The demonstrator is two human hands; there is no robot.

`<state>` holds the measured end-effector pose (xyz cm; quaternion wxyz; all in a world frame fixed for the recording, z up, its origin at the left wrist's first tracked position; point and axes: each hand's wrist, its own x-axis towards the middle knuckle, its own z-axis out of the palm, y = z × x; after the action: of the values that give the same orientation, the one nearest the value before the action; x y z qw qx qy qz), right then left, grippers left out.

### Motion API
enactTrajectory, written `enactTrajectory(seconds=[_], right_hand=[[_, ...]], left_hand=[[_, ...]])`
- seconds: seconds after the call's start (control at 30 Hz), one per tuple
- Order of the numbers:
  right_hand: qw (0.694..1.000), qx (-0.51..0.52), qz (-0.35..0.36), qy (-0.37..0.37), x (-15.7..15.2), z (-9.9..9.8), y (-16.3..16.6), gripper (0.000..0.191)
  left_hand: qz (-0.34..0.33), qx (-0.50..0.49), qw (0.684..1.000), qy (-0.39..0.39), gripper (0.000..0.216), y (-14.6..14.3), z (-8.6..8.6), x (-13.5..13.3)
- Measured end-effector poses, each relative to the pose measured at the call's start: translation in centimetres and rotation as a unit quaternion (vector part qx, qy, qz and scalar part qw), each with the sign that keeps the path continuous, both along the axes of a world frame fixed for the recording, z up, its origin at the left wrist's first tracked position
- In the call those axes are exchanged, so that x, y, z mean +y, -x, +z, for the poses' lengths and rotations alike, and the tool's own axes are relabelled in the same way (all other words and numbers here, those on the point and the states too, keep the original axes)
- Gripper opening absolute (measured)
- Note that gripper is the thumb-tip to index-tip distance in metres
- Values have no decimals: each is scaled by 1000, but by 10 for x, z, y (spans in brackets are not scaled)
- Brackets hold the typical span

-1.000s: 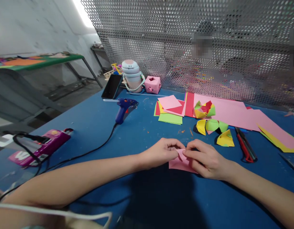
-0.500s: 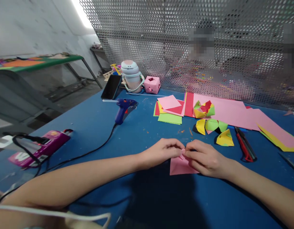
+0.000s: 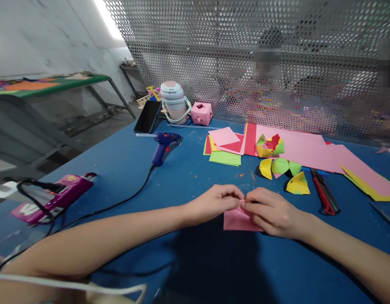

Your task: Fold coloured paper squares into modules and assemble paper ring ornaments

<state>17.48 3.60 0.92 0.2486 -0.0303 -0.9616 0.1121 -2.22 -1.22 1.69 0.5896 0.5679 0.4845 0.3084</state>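
Honestly can't read a single word or number here. Closest thing is the purple power strip (image 3: pixel 77 191) on the left: white blotches on its near end, a pale yellowish patch up top, all too blurry. The bottle (image 3: pixel 176 110) at the far side has tiny dark lid marks, also unreadable.

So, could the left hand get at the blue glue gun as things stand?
Probably yes: nothing seems to stand between the left hand and the blue glue gun, though that hand is holding the pink paper.
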Motion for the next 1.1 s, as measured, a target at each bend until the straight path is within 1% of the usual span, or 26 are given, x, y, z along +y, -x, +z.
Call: enactTrajectory(seconds=[0.17,0.23,0.37,0.47,0.53,0.63,0.77,0.83,0.9,1.1], right_hand=[[1000,-1,-1,-3,-1,0,0,21],[1000,-4,1,-2,-1,1,1,21],[1000,-14,10,16,-2,5,1,20],[999,-11,3,44,-4,7,2,20],[997,7,-7,74,-5,6,3,22],[989,41,-38,139,-8,5,5,26],[969,63,-113,210,-11,3,7,18],[960,72,-145,228,-12,3,9,14],[955,82,-158,238,-13,3,9,13],[954,93,-149,244,-17,2,11,15]], left_hand=[[-6,37,999,-15,19,1,1,1],[-8,15,1000,-2,19,1,3,0],[-13,-36,998,48,10,-1,7,-2],[-7,-49,997,51,13,-1,7,-2],[3,-47,998,41,14,-1,5,-2],[13,-33,999,35,13,-1,4,-1],[33,-23,999,26,8,-2,4,-1],[45,-25,999,9,7,-3,5,-2],[55,-28,998,-1,9,-5,6,-2],[83,-63,994,24,14,-7,3,-4]])
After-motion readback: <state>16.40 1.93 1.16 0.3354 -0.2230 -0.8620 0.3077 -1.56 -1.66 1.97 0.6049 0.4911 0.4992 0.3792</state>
